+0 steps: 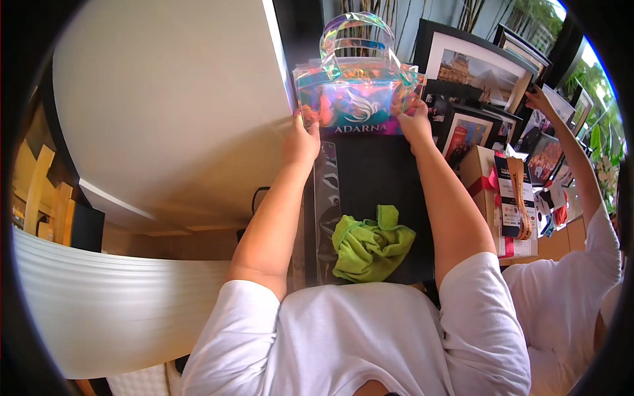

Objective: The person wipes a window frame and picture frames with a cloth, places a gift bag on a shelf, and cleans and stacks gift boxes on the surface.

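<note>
A shiny see-through iridescent handbag (360, 99), printed with a white bird logo and the word ADARNA, is held out at arm's length. Its clear looped handles stand up above it. My left hand (304, 137) is closed on the lower left corner, thumb in front. My right hand (415, 124) grips the right side the same way. Below, nearer my body, a crumpled green cloth (373, 244) lies on the dark surface (380, 178). A strip of clear plastic (327, 178) runs along that surface's left edge.
Framed photos (479, 69) stand at the back right. Nearer is a box with a red ribbon (485, 181) and a labelled package (515, 198). A co-worker's raised arm (574, 138) reaches to the frames. A large pale panel (178, 99) rises on the left.
</note>
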Available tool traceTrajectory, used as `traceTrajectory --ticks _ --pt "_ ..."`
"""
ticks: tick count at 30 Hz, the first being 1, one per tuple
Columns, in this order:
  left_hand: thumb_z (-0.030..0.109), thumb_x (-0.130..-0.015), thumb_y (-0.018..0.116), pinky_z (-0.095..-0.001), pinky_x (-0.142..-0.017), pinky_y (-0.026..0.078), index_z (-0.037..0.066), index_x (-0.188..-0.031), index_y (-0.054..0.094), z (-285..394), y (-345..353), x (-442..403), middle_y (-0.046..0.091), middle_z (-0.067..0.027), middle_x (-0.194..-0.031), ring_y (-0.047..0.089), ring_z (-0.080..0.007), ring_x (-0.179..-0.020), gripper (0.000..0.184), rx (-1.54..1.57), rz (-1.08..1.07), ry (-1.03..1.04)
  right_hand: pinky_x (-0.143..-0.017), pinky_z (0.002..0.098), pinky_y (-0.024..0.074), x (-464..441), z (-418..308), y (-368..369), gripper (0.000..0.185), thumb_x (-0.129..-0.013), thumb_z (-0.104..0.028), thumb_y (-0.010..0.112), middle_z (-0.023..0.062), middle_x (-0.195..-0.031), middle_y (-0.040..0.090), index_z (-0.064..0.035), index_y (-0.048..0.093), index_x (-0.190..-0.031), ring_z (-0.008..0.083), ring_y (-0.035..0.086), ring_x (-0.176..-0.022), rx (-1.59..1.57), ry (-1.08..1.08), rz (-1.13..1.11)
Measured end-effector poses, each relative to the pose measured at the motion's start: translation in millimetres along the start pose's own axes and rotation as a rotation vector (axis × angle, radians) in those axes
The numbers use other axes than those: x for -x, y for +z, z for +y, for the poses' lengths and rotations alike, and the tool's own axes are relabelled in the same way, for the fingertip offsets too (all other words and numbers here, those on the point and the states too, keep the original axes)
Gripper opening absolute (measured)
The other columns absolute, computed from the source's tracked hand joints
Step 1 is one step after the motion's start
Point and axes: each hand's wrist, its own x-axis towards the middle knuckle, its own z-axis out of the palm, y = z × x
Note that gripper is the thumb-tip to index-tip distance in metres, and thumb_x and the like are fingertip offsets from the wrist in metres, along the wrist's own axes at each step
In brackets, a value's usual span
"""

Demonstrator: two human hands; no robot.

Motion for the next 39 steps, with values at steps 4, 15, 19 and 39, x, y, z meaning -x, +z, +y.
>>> traceTrajectory --ticks 4,15,19,39 --pt "0.033 -0.084 0.057 -0.0435 -0.084 0.044 0.001 -0.125 0.038 1 6 -9 0.057 -0.0243 -0.110 0.056 -0.0365 -0.101 0.055 0.179 -0.013 -0.045 -0.085 0.0347 0.0422 3 -4 -1 0.062 -0.071 -0.042 0.071 0.0147 -0.109 0.058 -0.0083 0.046 -0.117 0.0270 0.055 -0.103 -0.084 0.027 -0.018" --pt "0.013 -0.078 0.065 -0.0416 -0.090 0.043 0.006 -0.133 0.026 -7 12 -16 0.048 -0.0204 -0.124 0.052 -0.0345 -0.109 0.068 0.293 -0.099 0.018 -0.091 0.0349 0.0407 -4 2 4 0.069 -0.071 -0.033 0.069 0.0191 -0.118 0.053 -0.0019 0.035 -0.123 0.0297 0.052 -0.111 -0.025 -0.096 -0.001" --pt "0.011 -0.074 0.069 -0.0413 -0.089 0.043 0.007 -0.133 0.021 0 14 -11 0.047 -0.0199 -0.124 0.052 -0.0346 -0.109 0.077 0.217 -0.024 0.013 -0.093 0.0346 0.0398 -9 0 4 0.075 -0.069 -0.027 0.073 0.0194 -0.125 0.048 0.0003 0.030 -0.125 0.0290 0.049 -0.114 -0.155 -0.231 0.018" --pt "0.002 -0.081 0.053 -0.0384 -0.090 0.042 0.008 -0.137 0.023 20 9 -21 0.047 -0.0163 -0.127 0.050 -0.0317 -0.112 0.064 0.263 0.005 -0.095 -0.079 0.0325 0.0450 -24 -1 21 0.051 -0.070 -0.014 0.072 0.0092 -0.099 0.056 -0.0034 0.046 -0.112 0.0191 0.055 -0.092 -0.513 -0.117 -0.003"
